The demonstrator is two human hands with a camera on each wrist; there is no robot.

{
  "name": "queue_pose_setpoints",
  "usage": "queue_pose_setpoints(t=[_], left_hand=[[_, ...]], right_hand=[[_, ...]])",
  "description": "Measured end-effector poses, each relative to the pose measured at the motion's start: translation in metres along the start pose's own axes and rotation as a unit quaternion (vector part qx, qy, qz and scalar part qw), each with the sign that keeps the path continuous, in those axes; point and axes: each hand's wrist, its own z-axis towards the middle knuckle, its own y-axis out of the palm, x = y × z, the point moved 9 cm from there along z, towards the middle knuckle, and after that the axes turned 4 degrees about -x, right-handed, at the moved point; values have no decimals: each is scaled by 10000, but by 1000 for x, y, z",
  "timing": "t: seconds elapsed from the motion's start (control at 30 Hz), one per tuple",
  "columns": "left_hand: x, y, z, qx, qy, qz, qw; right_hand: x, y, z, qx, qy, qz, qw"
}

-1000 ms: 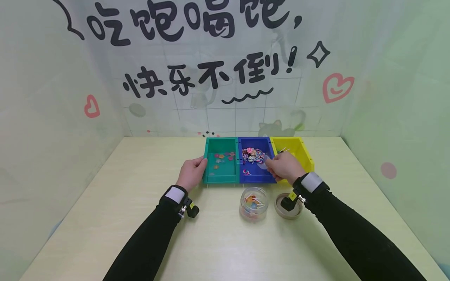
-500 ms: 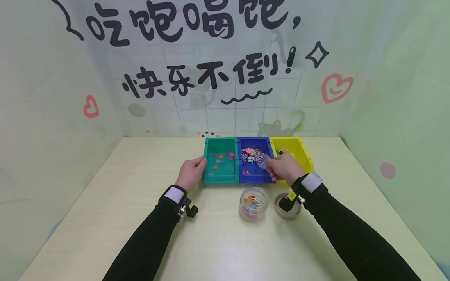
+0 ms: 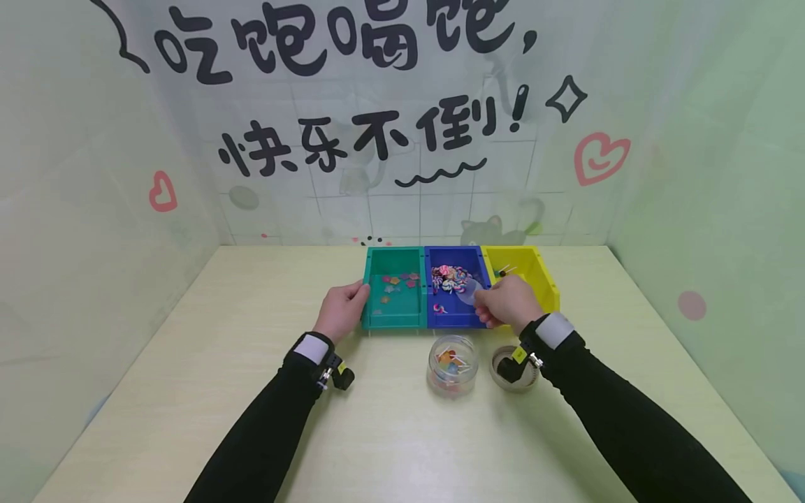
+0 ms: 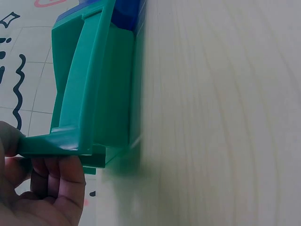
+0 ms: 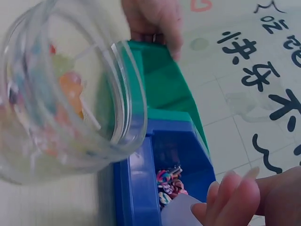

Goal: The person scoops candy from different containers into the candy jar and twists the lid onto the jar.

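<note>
Translucent round piece: the thin piece is lying at the fingertips of the right hand, reaching left from the grip into the blue bin, beside the right edge of the candy pile; whether it is touching the candies, I cannot tell.
Right grip: thumb and fingers are pinching the piece narrowly by its edge.
Left grip: the left hand is gripping the left rim of the green bin, its fingers curling beneath the rim in the left wrist view.
Right arm: the forearm is slanting in from the lower right, the hand hanging over the side where the blue bin is meeting the yellow bin.
Left arm: it is stretching up from the lower left, the wrist resting low beside the green bin.
Bins: the three are standing in a row, green, blue, yellow; flat flower-like pieces are lying in the green one, and one swirled candy is lying apart in front of the pile.
Jar: the clear jar is standing in front of the blue bin, holding colourful pieces.
Round lid: the lid is lying right of the jar, the right wrist's camera partly covering it.
In the way: the right hand is hiding part of the yellow bin.
</note>
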Motion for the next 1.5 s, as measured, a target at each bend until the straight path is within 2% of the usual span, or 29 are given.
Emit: queue_pose_setpoints(t=[0.1,0.23,0.3,0.5,0.6,0.7,0.77,0.87,0.93,1.03,1.17,1.2,1.33,1.4,1.5], left_hand=[[1,-1,0,-11,23,-39,10000],[2,-2,1,-33,35,-13,10000],[2,-2,0,-35,27,-25,10000],[-1,0,1,-83,-38,-45,9999],[-1,0,3,-69,30,-48,10000],[-2,-1,4,-26,54,-10,10000],[-3,-1,3,-23,21,-28,10000],[-3,-1,2,-47,-24,-35,10000],[-2,0,1,-79,-36,-53,9999],[-1,0,0,-117,-55,-27,9999],[-2,-1,0,-130,-143,-20,9998],[-2,-1,0,-127,-152,-26,9998],[-1,-1,0,-133,-120,-41,9998],[0,0,-1,-152,-84,-54,9998],[0,0,-1,-149,-72,-48,9999]], right_hand=[[1,4,-1,-232,168,579,9979],[-3,4,0,-265,178,749,9967],[-6,2,2,-195,121,551,9982],[-7,-2,6,103,-4,-543,9985],[-13,-2,8,288,-223,-1210,9920],[-20,-2,9,409,-463,-1870,9804],[-20,1,11,300,-474,-1854,9811],[-16,3,15,-12,-251,-1299,9912],[-14,1,18,-160,-109,-1077,9940],[-17,-6,20,-172,-113,-1481,9888],[-26,-11,21,-98,-362,-2364,9709],[-27,-10,22,-126,-401,-2425,9692],[-27,-5,23,-259,-360,-2120,9763],[-26,-4,23,-293,-335,-2104,9766],[-25,-2,23,-331,-340,-2406,9695]])
